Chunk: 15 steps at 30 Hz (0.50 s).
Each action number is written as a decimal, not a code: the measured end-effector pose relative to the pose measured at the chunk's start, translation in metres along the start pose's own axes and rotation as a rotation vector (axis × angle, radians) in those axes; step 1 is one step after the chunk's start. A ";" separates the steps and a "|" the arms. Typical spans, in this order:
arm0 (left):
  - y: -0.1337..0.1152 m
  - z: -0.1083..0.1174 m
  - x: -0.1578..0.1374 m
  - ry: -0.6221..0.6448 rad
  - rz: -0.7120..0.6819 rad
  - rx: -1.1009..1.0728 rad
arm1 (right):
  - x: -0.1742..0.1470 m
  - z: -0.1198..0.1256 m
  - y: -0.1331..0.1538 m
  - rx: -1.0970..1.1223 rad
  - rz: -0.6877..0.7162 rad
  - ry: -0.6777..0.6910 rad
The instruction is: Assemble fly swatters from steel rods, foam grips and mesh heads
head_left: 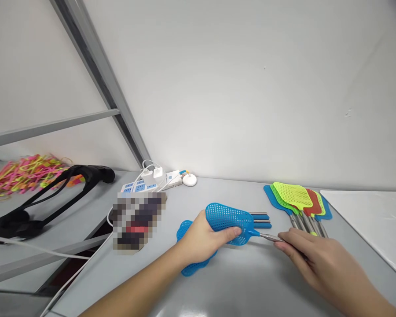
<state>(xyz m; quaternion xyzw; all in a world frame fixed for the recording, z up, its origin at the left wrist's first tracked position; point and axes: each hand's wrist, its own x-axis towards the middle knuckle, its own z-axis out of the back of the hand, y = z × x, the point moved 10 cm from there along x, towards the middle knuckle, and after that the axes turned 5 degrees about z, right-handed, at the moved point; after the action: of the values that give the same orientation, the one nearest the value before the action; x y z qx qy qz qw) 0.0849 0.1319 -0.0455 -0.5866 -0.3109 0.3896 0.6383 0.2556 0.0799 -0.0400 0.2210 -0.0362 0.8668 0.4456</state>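
Observation:
A blue fly swatter [229,218] with a perforated head is held above the table between both hands. My left hand [201,240] grips its head, thumb on the near face. My right hand [317,259] is closed around its metal telescopic handle [269,237]. Beneath my left hand lie other blue swatter heads [194,267], partly hidden by it. Behind the held swatter, metal and blue handles [262,223] rest on the table. Beyond my right hand is a pile of swatters [293,196] in yellow-green, green, red and blue, their metal handles pointing toward me.
A power strip [140,188] with white chargers and cables stands against the wall, beside a round white device [189,179]. A pixelated item [138,223] lies left of my hand. Farther left are a black strap frame [86,185], colourful strings [26,174] and grey metal bars [53,127]. A white sheet [372,220] lies right.

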 end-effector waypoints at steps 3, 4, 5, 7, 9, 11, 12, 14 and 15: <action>0.001 0.000 -0.001 0.012 0.013 -0.043 | 0.000 0.008 0.001 -0.021 0.021 -0.059; 0.003 -0.001 -0.001 0.012 0.027 -0.072 | 0.000 0.009 -0.001 -0.012 0.026 -0.056; 0.007 -0.001 -0.001 0.003 0.049 -0.124 | -0.001 0.009 -0.002 0.001 0.028 -0.042; 0.020 0.001 0.000 -0.040 0.118 -0.319 | -0.001 0.008 -0.007 0.021 0.024 -0.009; 0.035 0.002 0.002 -0.083 0.183 -0.575 | -0.003 0.010 -0.013 0.024 0.004 -0.009; 0.044 -0.001 0.004 -0.092 0.195 -0.779 | -0.004 0.013 -0.021 0.028 -0.049 -0.034; 0.044 -0.002 0.005 -0.086 0.169 -0.832 | -0.004 0.013 -0.024 0.035 -0.081 -0.047; 0.038 -0.005 0.005 -0.050 0.065 -0.827 | -0.004 0.013 -0.027 0.055 -0.133 -0.068; 0.031 -0.009 0.003 -0.014 -0.002 -0.789 | -0.004 0.012 -0.026 0.066 -0.146 -0.075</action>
<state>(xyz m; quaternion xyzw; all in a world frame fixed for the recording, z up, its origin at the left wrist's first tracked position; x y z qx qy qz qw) 0.0901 0.1302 -0.0778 -0.7839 -0.4417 0.2436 0.3619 0.2826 0.0895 -0.0340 0.2699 -0.0081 0.8238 0.4985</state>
